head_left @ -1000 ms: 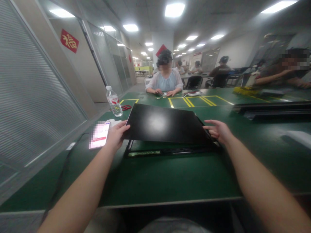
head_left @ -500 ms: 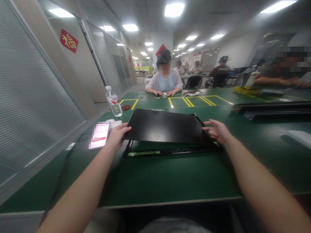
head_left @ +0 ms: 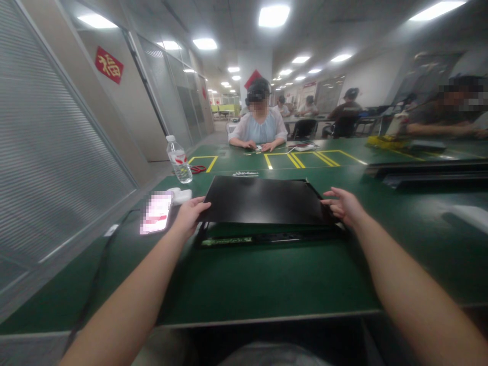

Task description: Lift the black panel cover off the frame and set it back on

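Observation:
A thin, flat black panel [head_left: 263,201] lies tilted over a black rectangular frame [head_left: 297,237] on the green table. My left hand [head_left: 191,214] pinches the panel's left edge, thumb on top. At the right edge, my right hand [head_left: 345,207] holds the panel between thumb and fingers, close to the frame's right side. Below the panel's near edge, a gap shows the frame's front strip, with a green circuit board [head_left: 226,241] at its left end. Most of the frame's inside is hidden under the panel.
Left of the panel are a lit phone [head_left: 156,213], a white case [head_left: 181,196], a water bottle [head_left: 179,161] and red-handled scissors [head_left: 198,169]. Long black strips [head_left: 430,173] lie on the right. A co-worker [head_left: 259,122] sits across the table [head_left: 267,284].
The panel's left side and far edge have come down a little, and the panel has shifted slightly right. Both hands have moved slightly right with it.

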Demonstrator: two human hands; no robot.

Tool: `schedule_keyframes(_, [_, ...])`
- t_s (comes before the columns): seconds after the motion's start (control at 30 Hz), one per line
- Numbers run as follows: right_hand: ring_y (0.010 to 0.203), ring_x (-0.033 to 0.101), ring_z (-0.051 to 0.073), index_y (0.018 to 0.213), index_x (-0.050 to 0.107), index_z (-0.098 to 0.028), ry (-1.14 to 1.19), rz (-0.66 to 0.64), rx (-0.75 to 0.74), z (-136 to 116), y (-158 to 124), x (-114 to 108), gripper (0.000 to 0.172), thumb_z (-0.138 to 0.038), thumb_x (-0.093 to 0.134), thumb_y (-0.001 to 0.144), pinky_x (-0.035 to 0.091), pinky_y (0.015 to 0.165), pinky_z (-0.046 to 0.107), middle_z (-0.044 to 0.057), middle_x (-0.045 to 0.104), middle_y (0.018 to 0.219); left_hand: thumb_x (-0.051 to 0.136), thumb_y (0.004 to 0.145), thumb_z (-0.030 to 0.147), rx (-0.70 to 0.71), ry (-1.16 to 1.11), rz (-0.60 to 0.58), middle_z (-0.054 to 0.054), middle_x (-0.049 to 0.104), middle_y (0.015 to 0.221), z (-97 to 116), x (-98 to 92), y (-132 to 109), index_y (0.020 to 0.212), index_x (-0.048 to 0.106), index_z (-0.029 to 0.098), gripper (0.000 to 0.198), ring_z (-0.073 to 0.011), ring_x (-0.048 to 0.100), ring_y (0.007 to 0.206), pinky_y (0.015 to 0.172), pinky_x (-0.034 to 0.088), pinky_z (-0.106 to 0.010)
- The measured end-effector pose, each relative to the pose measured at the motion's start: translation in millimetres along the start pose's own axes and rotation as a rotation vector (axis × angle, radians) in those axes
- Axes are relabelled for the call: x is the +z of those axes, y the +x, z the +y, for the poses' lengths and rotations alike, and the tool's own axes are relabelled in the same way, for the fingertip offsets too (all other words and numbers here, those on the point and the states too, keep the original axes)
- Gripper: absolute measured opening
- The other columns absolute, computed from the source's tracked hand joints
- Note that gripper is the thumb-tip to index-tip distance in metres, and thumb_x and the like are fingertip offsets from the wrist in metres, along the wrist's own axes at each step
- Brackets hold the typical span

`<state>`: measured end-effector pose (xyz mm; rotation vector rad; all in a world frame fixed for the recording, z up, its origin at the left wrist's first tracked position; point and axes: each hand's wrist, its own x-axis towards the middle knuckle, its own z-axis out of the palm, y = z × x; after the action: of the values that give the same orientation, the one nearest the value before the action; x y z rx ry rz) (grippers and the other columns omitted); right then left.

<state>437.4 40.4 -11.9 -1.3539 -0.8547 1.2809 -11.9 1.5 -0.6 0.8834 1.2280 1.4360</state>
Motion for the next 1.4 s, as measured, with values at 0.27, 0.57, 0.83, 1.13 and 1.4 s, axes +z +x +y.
schedule_keyframes(0.27, [0.034, 0.019, 0.004, 0.093, 0.055, -0.02, -0.044, 0.019, -0.017, -0.3, 2.4, -3.4, 0.021, -0.041, 0.05, 0.096, 0.013, 0.031, 0.019, 0.01, 0.068, 0.072, 0.08, 0.061, 0.008, -0.013, 0.027, -0.012, -0.01, 0.08, 0.086, 0.4, -0.7, 0.0, 0.093, 0.076, 0.012, 0.032, -0.0201, 0.072, 0.064, 0.058, 0.057, -0.028])
schedule_keyframes(0.57, [0.033, 0.019, 0.002, 0.097, 0.057, -0.019, -0.097, 0.061, -0.009, 0.2, 2.4, -1.0, 0.024, -0.042, 0.05, 0.096, 0.013, 0.031, 0.017, 0.009, 0.066, 0.071, 0.081, 0.059, 0.008, -0.024, 0.034, -0.013, -0.009, 0.079, 0.079, -3.1, 0.4, 0.5, 0.089, 0.074, 0.012, 0.032, -0.0193, 0.071, 0.061, 0.054, 0.054, -0.026])
schedule_keyframes(0.83, [0.034, 0.019, 0.003, 0.093, 0.057, -0.019, -0.108, 0.06, -0.042, 3.2, 4.3, -1.4, 0.024, -0.042, 0.052, 0.096, 0.012, 0.031, 0.019, 0.009, 0.067, 0.071, 0.081, 0.058, 0.01, -0.02, 0.056, 0.005, -0.008, 0.079, 0.08, -5.6, -0.8, 0.9, 0.088, 0.074, 0.012, 0.032, -0.0202, 0.072, 0.065, 0.058, 0.054, -0.027])
schedule_keyframes(1.13, [0.034, 0.019, 0.002, 0.088, 0.057, -0.018, -0.147, 0.071, -0.047, 2.9, 3.6, -1.2, 0.024, -0.04, 0.051, 0.097, 0.013, 0.032, 0.018, 0.009, 0.066, 0.07, 0.078, 0.055, 0.009, -0.032, 0.085, 0.045, -0.006, 0.076, 0.071, -5.3, 0.9, 1.3, 0.083, 0.073, 0.013, 0.028, -0.018, 0.069, 0.059, 0.056, 0.053, -0.025])
schedule_keyframes(1.4, [0.033, 0.019, 0.003, 0.091, 0.056, -0.019, -0.115, 0.054, -0.044, 3.3, 4.6, -2.3, 0.024, -0.042, 0.051, 0.096, 0.012, 0.031, 0.019, 0.008, 0.066, 0.07, 0.08, 0.056, 0.009, -0.012, 0.045, -0.005, -0.007, 0.077, 0.074, -5.6, -0.4, 2.5, 0.088, 0.071, 0.013, 0.033, -0.0184, 0.07, 0.06, 0.055, 0.054, -0.026])
